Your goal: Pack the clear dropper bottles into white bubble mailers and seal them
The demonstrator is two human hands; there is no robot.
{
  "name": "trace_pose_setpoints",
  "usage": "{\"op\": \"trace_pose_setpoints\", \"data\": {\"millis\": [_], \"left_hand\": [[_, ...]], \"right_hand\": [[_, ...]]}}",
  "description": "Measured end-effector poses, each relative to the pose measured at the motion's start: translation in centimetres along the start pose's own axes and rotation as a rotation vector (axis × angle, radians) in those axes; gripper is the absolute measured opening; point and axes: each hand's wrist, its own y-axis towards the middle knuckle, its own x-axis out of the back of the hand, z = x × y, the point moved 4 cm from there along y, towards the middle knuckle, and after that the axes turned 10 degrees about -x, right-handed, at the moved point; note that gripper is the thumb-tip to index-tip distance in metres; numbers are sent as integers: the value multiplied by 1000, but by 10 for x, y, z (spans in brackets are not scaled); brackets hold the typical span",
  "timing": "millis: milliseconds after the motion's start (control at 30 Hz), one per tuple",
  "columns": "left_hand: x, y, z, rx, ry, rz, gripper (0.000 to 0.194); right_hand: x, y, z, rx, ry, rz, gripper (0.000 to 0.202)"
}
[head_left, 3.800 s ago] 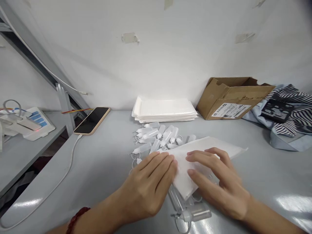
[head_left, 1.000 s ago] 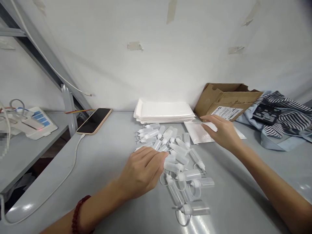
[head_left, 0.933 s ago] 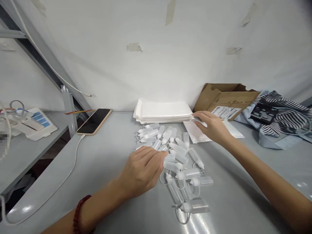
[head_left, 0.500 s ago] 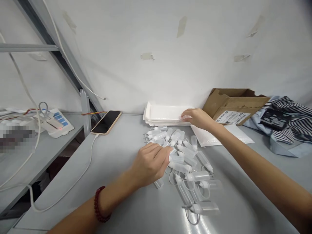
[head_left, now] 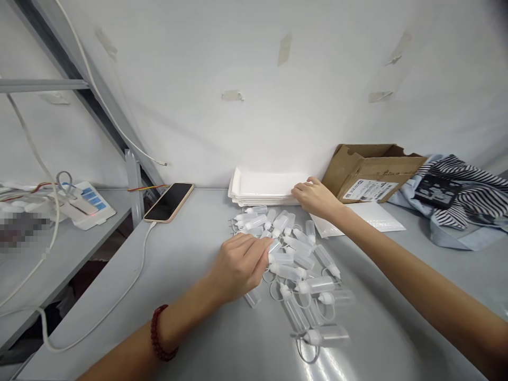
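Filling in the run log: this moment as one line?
left hand: curled among loose bottles, grip unclear | right hand: at right end of white envelope stack | single envelope: flat before cardboard box

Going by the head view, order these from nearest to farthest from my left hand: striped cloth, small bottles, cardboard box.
From your left hand:
1. Small bottles, immediately next to it.
2. Cardboard box, ahead and to the right.
3. Striped cloth, far right, past the box.

And there's the phone (head_left: pixel 169 202), left of the left grip (head_left: pixel 239 265); cardboard box (head_left: pixel 367 168) right of the right grip (head_left: pixel 315 198), striped cloth (head_left: pixel 478 185) farther right!
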Motion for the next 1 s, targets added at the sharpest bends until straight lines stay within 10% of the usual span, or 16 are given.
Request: {"op": "trace_pose_setpoints", "data": {"millis": [300, 500, 700, 867, 1000], "left_hand": [[13, -5, 26, 646, -137, -167, 28], [8, -7, 36, 1268, -883, -265, 41], [13, -7, 45, 1294, -945, -406, 16], [5, -5, 40, 1207, -1011, -146, 10], [-6, 2, 9, 1024, -1116, 179, 7]], "right_hand": [[23, -54, 11, -26, 68, -429, 18], [37, -99, 23, 78, 136, -555, 22], [41, -105, 18, 112, 180, -539, 35], [57, -108, 26, 54, 188, -479, 25], [67, -114, 48, 109, 220, -380, 54]]}}
